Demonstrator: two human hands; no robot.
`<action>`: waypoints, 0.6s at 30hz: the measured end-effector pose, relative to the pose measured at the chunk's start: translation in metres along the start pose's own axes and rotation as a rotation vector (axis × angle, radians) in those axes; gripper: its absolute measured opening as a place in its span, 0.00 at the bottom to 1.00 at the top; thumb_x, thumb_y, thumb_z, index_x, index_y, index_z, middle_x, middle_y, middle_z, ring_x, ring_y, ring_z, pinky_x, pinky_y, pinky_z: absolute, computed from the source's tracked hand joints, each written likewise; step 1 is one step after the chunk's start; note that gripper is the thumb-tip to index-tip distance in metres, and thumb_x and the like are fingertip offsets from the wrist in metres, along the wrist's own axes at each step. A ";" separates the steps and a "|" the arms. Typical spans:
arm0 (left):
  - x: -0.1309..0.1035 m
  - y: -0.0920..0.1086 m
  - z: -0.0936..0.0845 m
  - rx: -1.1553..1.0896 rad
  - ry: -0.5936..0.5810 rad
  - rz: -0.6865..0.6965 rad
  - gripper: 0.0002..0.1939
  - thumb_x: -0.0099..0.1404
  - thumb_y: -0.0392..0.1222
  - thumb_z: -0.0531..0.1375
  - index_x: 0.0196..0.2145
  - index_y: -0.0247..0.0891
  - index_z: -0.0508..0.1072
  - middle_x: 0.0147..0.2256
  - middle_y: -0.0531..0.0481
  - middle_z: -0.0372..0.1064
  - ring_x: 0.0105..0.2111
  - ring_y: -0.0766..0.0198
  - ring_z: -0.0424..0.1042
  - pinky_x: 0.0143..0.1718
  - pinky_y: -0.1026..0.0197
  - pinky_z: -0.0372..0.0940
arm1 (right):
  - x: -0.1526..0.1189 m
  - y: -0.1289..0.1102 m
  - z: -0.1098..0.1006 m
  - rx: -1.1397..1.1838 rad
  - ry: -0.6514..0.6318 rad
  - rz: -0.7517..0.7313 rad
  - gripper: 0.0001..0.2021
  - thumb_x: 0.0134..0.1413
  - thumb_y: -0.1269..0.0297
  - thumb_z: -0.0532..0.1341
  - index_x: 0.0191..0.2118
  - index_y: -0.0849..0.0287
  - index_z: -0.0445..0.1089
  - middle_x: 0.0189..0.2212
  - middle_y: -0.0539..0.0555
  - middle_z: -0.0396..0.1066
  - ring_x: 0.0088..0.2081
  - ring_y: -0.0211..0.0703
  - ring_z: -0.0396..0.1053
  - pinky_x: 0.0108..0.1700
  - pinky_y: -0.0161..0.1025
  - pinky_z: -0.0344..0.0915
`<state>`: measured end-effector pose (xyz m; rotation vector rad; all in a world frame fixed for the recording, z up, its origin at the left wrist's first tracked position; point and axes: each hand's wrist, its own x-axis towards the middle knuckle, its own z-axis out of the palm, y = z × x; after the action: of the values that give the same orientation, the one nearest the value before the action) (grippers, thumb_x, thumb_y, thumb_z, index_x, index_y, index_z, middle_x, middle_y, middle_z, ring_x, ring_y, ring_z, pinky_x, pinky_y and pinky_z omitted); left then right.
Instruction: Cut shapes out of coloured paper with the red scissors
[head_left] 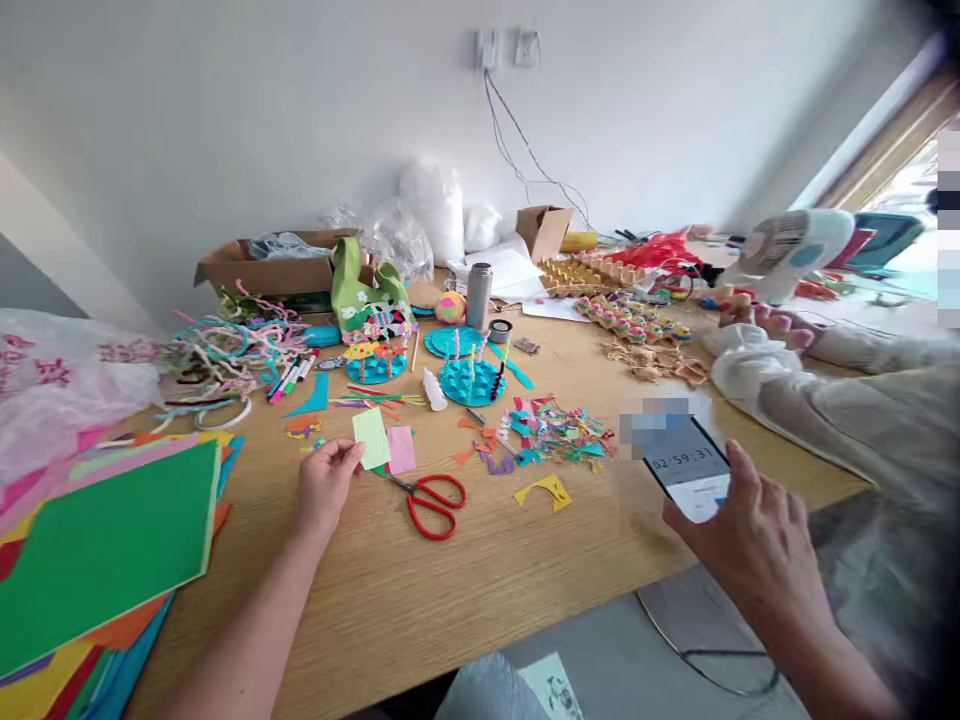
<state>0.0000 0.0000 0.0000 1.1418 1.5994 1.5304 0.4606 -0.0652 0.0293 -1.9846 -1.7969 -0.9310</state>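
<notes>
Between the thumb and fingers of my left hand (330, 482) is a small pale green foam sheet (372, 438), held by its left edge. A pink piece (401, 449) lies just right of it on the table. My right hand (757, 525) grips a phone (686, 465) by its lower end, its screen showing a timer. Scissors with red handles (435, 505) rest on the table right of my left hand. Colourful scraps (559, 435) are heaped between my hands, with a yellow cut-out offcut (545, 492) nearer to me.
Stacked coloured sheets (127, 550) cover the left side. Behind are blue discs with upright stems (472, 380), a white glue bottle (433, 390), markers (292, 377), pipe cleaners (225, 365) and a steel flask (478, 295). A person's sleeve (832, 410) rests at the right, near a fan (787, 250).
</notes>
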 end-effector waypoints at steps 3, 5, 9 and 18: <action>0.001 0.000 0.003 -0.015 0.003 -0.009 0.12 0.48 0.48 0.65 0.22 0.36 0.72 0.16 0.56 0.65 0.19 0.67 0.62 0.25 0.65 0.58 | -0.002 0.000 -0.001 -0.004 -0.012 0.011 0.43 0.47 0.51 0.61 0.62 0.81 0.53 0.43 0.74 0.70 0.43 0.67 0.70 0.48 0.52 0.66; 0.001 0.000 0.004 -0.030 0.007 -0.015 0.12 0.47 0.48 0.65 0.22 0.36 0.72 0.16 0.56 0.65 0.19 0.67 0.62 0.24 0.64 0.58 | -0.003 0.001 -0.002 0.000 -0.020 0.016 0.43 0.49 0.51 0.60 0.62 0.80 0.51 0.44 0.74 0.69 0.44 0.67 0.70 0.49 0.52 0.65; -0.001 0.003 0.004 -0.053 0.012 -0.023 0.12 0.46 0.47 0.65 0.22 0.36 0.72 0.16 0.55 0.65 0.19 0.67 0.63 0.24 0.65 0.58 | -0.003 0.000 -0.004 0.007 -0.043 0.037 0.42 0.52 0.52 0.59 0.63 0.80 0.48 0.46 0.74 0.68 0.46 0.67 0.69 0.51 0.52 0.63; -0.002 0.007 0.007 -0.052 0.012 -0.024 0.12 0.46 0.47 0.65 0.22 0.36 0.72 0.16 0.55 0.65 0.19 0.67 0.62 0.24 0.65 0.58 | -0.001 -0.005 -0.012 0.056 -0.113 0.062 0.42 0.55 0.54 0.56 0.66 0.78 0.40 0.48 0.76 0.64 0.49 0.71 0.65 0.53 0.57 0.60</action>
<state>0.0078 0.0006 0.0059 1.0829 1.5662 1.5574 0.4530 -0.0725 0.0360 -2.0829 -1.7875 -0.7556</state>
